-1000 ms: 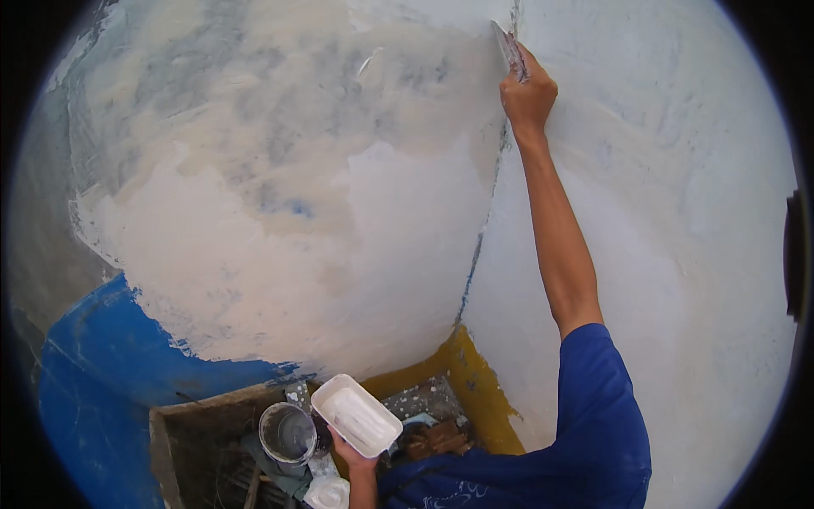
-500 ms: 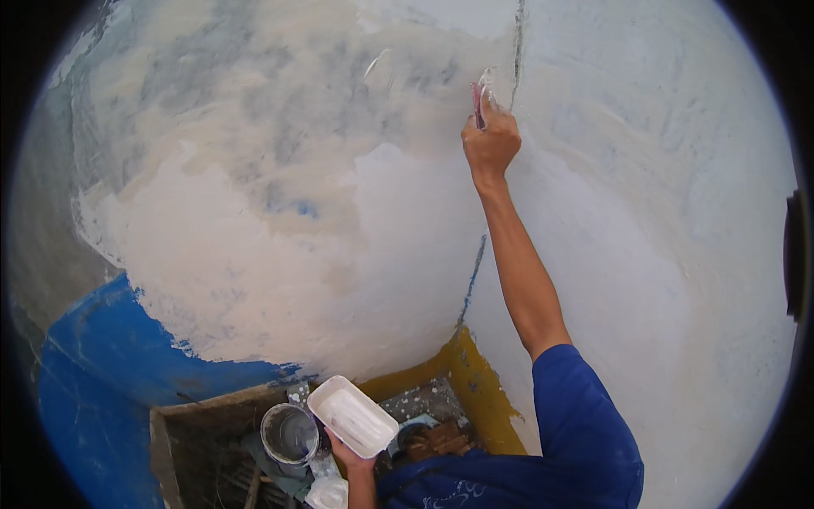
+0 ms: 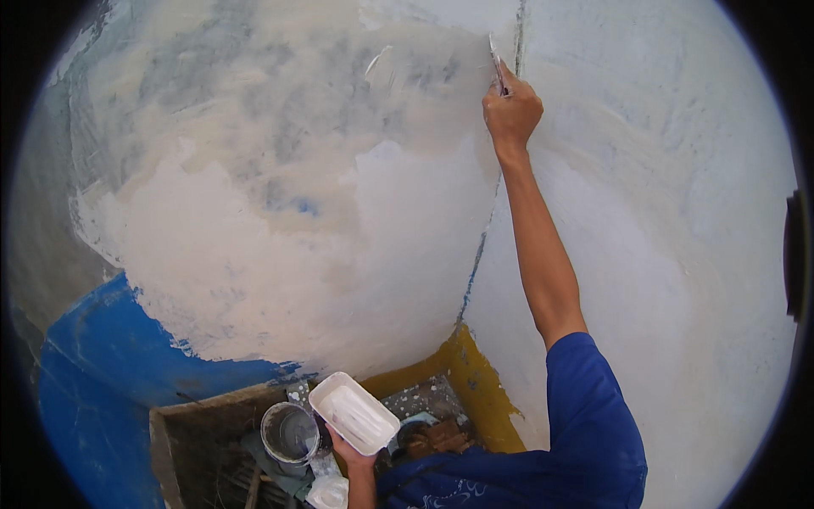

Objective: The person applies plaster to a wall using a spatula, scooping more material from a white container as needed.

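Note:
High on the wall, my right hand [image 3: 513, 114] is closed round the handle of a putty knife [image 3: 498, 66], its edge against the wall beside the corner line. White putty smears the tool. Low in the view, my left hand [image 3: 352, 454] grips a white rectangular tray [image 3: 356, 413] from below and its left side. White putty lies streaked along the tray's bottom. The wall [image 3: 280, 254] carries uneven white filler, with grey patches higher up and a small blue spot showing through.
A round bucket [image 3: 291, 433] with grey contents stands left of the tray. Around it is a rough-edged box or trough [image 3: 212, 405] with sticks and debris inside. Blue paint [image 3: 102, 365] covers the lower left wall; a yellow band [image 3: 479, 382] runs low at the corner.
My right hand has moved up and slightly right along the corner with the putty knife, which now points more upright. The tray in my left hand has barely shifted.

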A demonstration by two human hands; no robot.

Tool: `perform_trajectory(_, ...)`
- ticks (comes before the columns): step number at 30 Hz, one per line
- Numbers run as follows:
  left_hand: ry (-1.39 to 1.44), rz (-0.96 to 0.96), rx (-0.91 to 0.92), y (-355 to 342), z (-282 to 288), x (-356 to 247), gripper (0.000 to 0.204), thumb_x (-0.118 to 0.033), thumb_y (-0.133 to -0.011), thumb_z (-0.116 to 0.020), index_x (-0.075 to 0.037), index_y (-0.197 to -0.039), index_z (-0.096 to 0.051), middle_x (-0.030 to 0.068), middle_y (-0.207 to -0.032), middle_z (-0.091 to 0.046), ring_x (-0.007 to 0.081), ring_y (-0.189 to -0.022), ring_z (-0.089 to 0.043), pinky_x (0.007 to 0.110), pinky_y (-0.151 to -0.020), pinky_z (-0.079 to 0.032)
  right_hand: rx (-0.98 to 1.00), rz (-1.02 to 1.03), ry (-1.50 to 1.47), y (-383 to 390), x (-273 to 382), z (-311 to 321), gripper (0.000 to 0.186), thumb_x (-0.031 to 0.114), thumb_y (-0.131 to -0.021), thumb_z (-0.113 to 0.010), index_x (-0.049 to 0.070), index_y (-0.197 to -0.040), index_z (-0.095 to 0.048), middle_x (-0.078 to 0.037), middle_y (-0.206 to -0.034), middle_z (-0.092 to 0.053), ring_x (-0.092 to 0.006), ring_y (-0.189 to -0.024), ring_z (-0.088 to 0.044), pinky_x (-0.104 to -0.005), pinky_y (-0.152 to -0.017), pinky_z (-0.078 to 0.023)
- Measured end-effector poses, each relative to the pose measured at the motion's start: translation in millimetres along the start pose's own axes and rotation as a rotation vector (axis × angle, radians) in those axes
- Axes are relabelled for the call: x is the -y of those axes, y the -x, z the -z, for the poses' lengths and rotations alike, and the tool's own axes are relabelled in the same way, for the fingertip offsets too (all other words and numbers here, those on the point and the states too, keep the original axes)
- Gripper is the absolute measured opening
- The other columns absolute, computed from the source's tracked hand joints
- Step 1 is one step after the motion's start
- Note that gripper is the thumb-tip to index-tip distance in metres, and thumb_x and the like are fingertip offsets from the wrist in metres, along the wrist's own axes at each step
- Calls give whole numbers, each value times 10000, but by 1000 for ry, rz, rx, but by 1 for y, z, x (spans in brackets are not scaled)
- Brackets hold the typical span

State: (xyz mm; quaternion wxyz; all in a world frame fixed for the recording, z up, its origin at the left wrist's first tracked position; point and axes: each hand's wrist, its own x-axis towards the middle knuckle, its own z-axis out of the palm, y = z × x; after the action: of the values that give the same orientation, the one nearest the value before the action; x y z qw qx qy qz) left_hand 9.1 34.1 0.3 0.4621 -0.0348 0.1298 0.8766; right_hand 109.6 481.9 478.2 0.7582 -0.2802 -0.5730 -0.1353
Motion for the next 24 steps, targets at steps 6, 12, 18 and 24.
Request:
perform_trajectory(6,-45,-11,2,-1,4,-1,697,-612,-984,-441,-157,-1510,-398,91,-1489,-494,354,-1318,-512,569,-1113,-395,182,-359,-270,53,35,37,337,8,-788,-668,41,-1113,-751,-155,-741,-677,-266,-601,-605,-364,-619,-486)
perform_trajectory(12,-41,10,18,0,2,0,690,-609,-987,-438,-157,-1507,-402,85,-1489,-494,352,-1314,-516,568,-1110,-401,63,60,224,99,15,1,486,8,-695,-707,91,-1174,-726,-53,-1017,-735,-251,-877,-639,-372,-713,-554)
perform_trajectory(18,-66,-6,3,0,-4,-5,689,-610,-987,-435,-153,-1502,-407,86,-1477,-506,348,-1308,-523,567,-1100,-414,82,-107,-284,109,40,35,424,-26,-722,-695,84,-1128,-749,-88,-956,-742,-266,-798,-640,-359,-700,-529)
perform_trajectory(24,-18,13,-7,-1,-10,-1,656,-588,-996,-432,-150,-1484,-428,87,-1443,-533,348,-1268,-555,573,-1066,-446,39,-121,66,32,-3,15,340,-11,-763,-664,62,-1081,-761,-145,-821,-710,-276,-747,-646,-375,-693,-517)
